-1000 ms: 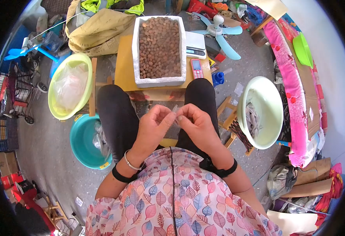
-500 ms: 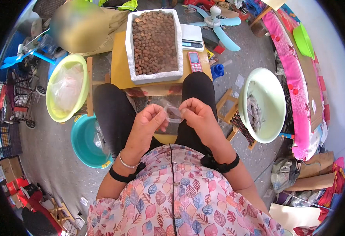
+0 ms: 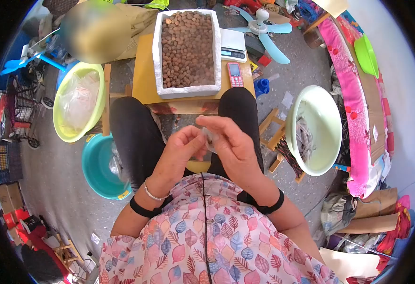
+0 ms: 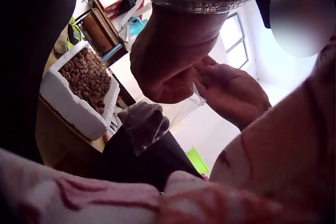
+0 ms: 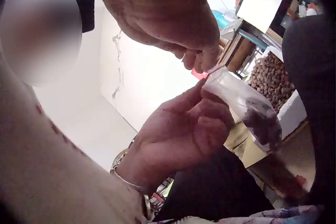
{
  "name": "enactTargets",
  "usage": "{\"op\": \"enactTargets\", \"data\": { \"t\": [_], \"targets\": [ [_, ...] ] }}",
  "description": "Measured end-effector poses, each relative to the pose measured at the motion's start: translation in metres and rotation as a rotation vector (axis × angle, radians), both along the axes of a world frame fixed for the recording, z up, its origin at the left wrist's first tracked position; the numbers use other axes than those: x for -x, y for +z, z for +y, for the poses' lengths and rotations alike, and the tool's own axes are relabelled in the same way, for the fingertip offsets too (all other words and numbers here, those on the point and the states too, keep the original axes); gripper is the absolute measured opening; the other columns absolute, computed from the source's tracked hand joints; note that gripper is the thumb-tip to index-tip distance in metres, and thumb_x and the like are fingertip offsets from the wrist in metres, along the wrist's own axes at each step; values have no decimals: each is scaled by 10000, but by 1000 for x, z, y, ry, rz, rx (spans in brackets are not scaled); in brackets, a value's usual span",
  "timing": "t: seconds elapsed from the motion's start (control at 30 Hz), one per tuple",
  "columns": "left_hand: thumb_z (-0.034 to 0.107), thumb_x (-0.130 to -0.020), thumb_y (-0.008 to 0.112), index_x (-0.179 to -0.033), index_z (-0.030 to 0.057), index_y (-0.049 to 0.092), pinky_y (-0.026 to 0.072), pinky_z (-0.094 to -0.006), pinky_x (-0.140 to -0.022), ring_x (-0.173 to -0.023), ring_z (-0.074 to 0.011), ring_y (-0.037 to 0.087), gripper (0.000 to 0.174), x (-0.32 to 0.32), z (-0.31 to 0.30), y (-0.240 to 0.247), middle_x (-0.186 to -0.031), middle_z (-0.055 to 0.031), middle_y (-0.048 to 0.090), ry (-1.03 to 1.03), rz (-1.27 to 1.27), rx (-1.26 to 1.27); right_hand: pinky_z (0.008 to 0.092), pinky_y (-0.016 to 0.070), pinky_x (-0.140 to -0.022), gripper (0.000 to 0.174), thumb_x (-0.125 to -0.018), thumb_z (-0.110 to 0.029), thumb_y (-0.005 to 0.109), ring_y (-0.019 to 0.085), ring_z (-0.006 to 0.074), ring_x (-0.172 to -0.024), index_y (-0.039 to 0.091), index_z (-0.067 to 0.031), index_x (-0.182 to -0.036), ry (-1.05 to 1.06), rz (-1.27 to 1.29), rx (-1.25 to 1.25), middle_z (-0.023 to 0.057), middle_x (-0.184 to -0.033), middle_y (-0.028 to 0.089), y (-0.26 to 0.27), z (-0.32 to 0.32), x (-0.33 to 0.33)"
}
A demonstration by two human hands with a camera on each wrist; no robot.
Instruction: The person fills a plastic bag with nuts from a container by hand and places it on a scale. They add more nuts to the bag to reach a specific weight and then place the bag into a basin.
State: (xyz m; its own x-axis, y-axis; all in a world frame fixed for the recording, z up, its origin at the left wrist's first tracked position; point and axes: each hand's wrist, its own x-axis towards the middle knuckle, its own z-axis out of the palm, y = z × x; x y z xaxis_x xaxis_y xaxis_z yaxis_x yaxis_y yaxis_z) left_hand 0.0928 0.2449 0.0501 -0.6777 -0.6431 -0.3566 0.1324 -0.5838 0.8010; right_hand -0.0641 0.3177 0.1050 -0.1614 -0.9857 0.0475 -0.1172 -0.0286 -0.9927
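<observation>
Between my hands is a small clear zip bag (image 5: 228, 91), with dark brown pieces in its lower end. My left hand (image 3: 181, 149), a bangle on its wrist, pinches the bag's top edge between thumb and finger. Over the other end of that edge is my right hand (image 3: 233, 149), its fingers stretched fairly straight and their tips right at the bag. In the left wrist view, the filled end of the bag (image 4: 147, 128) hangs beneath the hands. Ahead, a white foam box (image 3: 188, 90) full of brown nut-like pieces (image 3: 188, 49) stands on a yellow table (image 3: 143, 75).
Beside the box are a scale (image 3: 233, 41) and a red phone (image 3: 235, 75). A yellow-green basin (image 3: 101, 97) with clear bags and a teal tub (image 3: 98, 168) stand left. To the right, a pale basin (image 3: 328, 132) holds thin strips. A blue-bladed fan (image 3: 273, 49) lies behind.
The bag comes into view between the hands half a second ago. Since then, my right hand has turned and its fingers have straightened over the bag's top. My left hand keeps its pinch.
</observation>
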Motion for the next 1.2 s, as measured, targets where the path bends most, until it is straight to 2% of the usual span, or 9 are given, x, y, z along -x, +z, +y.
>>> {"op": "enactTargets", "data": {
  "t": [0.3,0.4,0.5,0.53,0.73,0.83,0.93,1.13,1.2],
  "targets": [
    [232,-1043,646,-1019,85,612,513,-254,-708,-777,-89,613,152,0,1,-1,-883,4,650,-10,68,-28,356,441,-1078,383,-1109,-179,464,530,173,-1296,509,9,-1440,-15,-281,7,117,-1433,576,-9,1,11],
    [225,-1041,644,-1005,84,630,498,-234,-709,-781,-67,603,146,2,1,3,-883,14,661,8,69,-42,367,434,-1084,494,-1043,-210,607,523,198,-1306,473,3,-1468,-102,-275,-24,127,-1409,571,-10,5,12],
    [204,-1037,639,-995,82,628,500,-239,-715,-785,-68,601,129,4,3,7,-881,16,656,46,68,-28,385,439,-1071,653,-908,-217,766,550,260,-1265,478,1,-1452,-44,221,-122,151,-1322,579,1,11,17],
    [196,-1034,634,-988,82,620,497,-246,-709,-780,-73,597,124,5,4,10,-874,17,645,66,17,18,424,468,-1020,758,-776,-200,846,562,335,-1201,496,-12,-1421,-21,355,-69,181,-1224,574,-10,12,18],
    [155,-1017,615,-1011,47,647,492,-248,-709,-783,-70,589,112,28,9,25,-921,-11,675,-28,-114,327,388,530,-778,121,-829,-44,672,655,321,-852,665,-25,-948,-206,331,16,149,-845,637,-26,20,32],
    [154,-1021,619,-1062,24,660,502,-244,-718,-804,-71,601,142,37,10,36,-988,-40,706,-55,-37,342,343,525,-747,133,-839,-33,664,662,238,-816,665,-17,-971,-335,243,-82,144,-865,655,1,35,62],
    [144,-1027,621,-1095,8,663,517,-245,-724,-820,-82,618,158,38,2,34,-1022,-67,721,-28,-17,338,239,476,-706,84,-943,-47,644,575,49,-796,678,-38,-1019,-435,103,-238,-31,-847,640,20,62,127],
    [138,-1031,603,-1082,19,644,501,-239,-697,-770,-75,592,135,21,-28,23,-969,-54,703,105,-68,326,291,519,-714,63,-938,-59,655,635,83,-818,683,-14,-970,-709,419,-236,18,-861,688,-49,94,300],
    [138,-1034,597,-1068,27,641,492,-240,-681,-760,-78,581,124,10,-41,21,-952,-50,686,170,-102,345,342,528,-730,104,-908,-63,633,665,194,-791,679,-7,-982,-791,588,-248,94,-857,702,-76,90,341]
  ]
}}
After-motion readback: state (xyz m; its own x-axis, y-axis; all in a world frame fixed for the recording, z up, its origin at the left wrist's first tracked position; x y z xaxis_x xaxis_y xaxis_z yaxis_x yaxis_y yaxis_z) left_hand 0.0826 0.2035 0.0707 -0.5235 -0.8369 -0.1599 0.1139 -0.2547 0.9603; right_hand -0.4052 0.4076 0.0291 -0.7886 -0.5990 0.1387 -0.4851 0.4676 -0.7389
